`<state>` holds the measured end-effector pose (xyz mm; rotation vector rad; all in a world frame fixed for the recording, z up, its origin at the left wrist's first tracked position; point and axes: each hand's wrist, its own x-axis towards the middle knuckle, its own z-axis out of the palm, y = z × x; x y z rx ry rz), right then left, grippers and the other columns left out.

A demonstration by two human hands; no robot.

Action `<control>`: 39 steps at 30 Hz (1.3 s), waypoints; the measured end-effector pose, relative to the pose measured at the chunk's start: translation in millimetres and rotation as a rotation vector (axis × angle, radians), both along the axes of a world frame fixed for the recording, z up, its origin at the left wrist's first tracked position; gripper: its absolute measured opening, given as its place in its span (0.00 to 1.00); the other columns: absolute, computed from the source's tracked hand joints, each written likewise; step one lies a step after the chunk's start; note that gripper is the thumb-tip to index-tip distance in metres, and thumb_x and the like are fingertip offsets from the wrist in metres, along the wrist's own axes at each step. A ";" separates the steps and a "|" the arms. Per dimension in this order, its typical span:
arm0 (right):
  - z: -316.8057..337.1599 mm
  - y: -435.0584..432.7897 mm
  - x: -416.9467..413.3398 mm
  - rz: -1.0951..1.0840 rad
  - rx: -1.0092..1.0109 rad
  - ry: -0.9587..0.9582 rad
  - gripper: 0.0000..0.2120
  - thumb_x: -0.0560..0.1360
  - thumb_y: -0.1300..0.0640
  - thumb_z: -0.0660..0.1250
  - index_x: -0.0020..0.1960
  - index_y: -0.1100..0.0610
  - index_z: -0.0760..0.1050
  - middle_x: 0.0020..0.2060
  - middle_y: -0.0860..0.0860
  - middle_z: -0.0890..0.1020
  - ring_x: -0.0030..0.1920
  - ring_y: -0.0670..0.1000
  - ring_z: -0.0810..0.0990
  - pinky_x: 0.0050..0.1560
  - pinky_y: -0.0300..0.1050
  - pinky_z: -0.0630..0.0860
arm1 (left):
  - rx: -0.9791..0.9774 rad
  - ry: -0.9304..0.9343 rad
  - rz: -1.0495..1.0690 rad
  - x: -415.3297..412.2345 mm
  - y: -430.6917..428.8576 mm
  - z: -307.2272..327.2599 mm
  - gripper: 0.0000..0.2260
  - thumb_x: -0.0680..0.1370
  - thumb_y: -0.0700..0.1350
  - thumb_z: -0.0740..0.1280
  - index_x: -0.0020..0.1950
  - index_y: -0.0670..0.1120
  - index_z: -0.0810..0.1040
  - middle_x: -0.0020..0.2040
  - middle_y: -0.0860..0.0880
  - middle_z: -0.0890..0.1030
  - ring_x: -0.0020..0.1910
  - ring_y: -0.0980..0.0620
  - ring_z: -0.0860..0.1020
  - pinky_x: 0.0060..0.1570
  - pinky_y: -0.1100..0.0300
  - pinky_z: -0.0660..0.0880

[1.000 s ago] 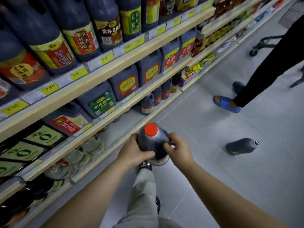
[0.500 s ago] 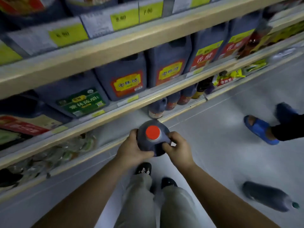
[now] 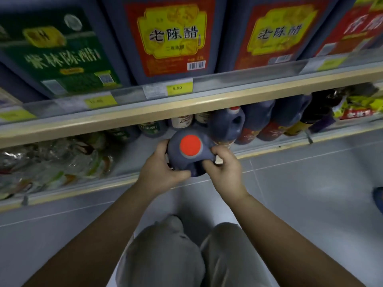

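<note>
Red-capped jug (image 3: 190, 157) is upright over the front lip of the bottom shelf (image 3: 290, 146), beside a matching jug (image 3: 226, 125). Left hand (image 3: 163, 168) and right hand (image 3: 224, 170) clasp opposite shoulders, likely to steady its weight for shelving.

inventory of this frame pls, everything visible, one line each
Held jug: one, dark blue with red cap, in front of the bottom shelf.
Large jugs: four, dark blue, upper shelf; one green label, three red.
Price tags: at least four, yellow, upper shelf rail.
Shelf edge: one, tan wood, across the frame.
Standing bottles: several, dark, bottom shelf behind the held jug and to its right.
Clear packs: a heap, transparent, bottom shelf left.
Packets: a few, yellow, bottom shelf far right.
Floor: grey tiles.
Trousers: grey, bottom centre.
Left hand: grips the jug's left side.
Right hand: grips its right side.
</note>
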<state>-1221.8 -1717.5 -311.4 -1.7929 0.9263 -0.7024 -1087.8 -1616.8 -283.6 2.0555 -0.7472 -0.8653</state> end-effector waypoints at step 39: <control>-102.5 -62.5 62.8 0.063 -0.169 0.237 0.32 0.75 0.68 0.58 0.76 0.59 0.53 0.71 0.58 0.63 0.70 0.56 0.65 0.61 0.31 0.58 | -0.037 0.254 0.293 59.5 -106.3 -142.7 0.47 0.54 0.58 0.72 0.70 0.53 0.59 0.63 0.50 0.74 0.58 0.47 0.76 0.54 0.48 0.78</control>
